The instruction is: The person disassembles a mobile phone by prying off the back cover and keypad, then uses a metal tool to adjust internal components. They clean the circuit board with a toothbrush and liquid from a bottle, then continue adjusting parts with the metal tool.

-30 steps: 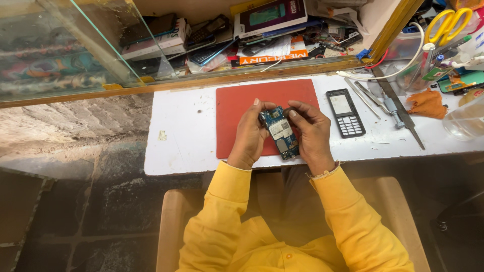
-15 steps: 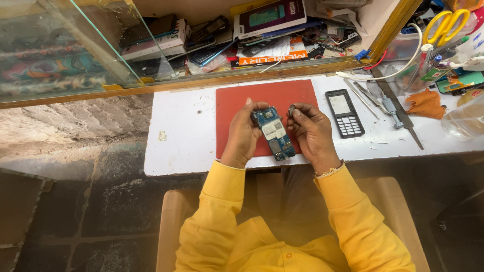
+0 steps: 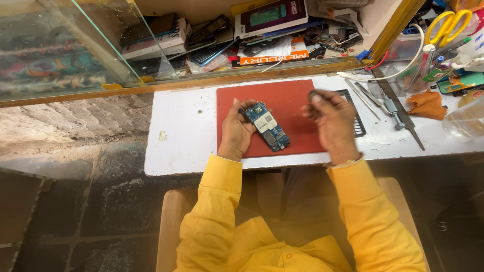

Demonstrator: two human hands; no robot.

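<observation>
My left hand (image 3: pixel 236 129) holds an opened phone body with a blue circuit board (image 3: pixel 267 126) over the red mat (image 3: pixel 282 95). My right hand (image 3: pixel 330 120) has come away to the right and pinches a small dark round part (image 3: pixel 312 94) between thumb and fingers. It hovers over a black keypad phone (image 3: pixel 354 113) lying on the white table (image 3: pixel 186 136), partly hiding it.
Tweezers and a long metal tool (image 3: pixel 398 113) lie right of the keypad phone. An orange cloth (image 3: pixel 427 105), a clear plastic tub (image 3: pixel 466 121) and yellow scissors (image 3: pixel 446 22) are at the far right. A cluttered glass case (image 3: pixel 201 45) runs along the back.
My right hand has left the phone body and moved right with a small part in its fingers. My left hand still holds the phone body, shifted slightly left.
</observation>
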